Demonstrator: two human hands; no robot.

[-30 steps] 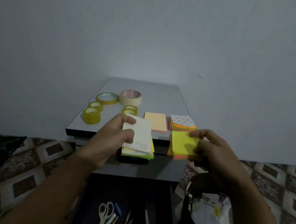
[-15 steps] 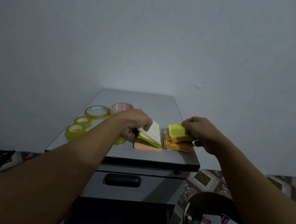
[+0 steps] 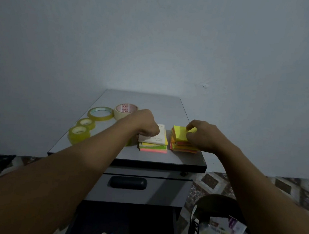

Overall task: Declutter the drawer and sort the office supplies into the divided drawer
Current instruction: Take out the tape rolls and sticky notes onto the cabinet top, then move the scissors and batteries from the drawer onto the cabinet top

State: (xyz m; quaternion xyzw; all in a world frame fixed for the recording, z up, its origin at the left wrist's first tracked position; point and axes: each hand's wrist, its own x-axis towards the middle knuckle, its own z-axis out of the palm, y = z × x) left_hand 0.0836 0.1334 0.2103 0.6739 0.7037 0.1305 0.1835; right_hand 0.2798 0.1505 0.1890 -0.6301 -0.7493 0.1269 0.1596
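Two grips clamped: left hand on white-topped pad, right hand on yellow pad; print illegible.

Matt paper note pads on a smooth cabinet top beside glossy plastic tape rolls

- The left grip, fingers curled, is holding the white-topped pad by its left edge, near the desk's front edge.
- The right grip is pinching the yellow pad's corner.
- Both bare forearms are reaching forward.
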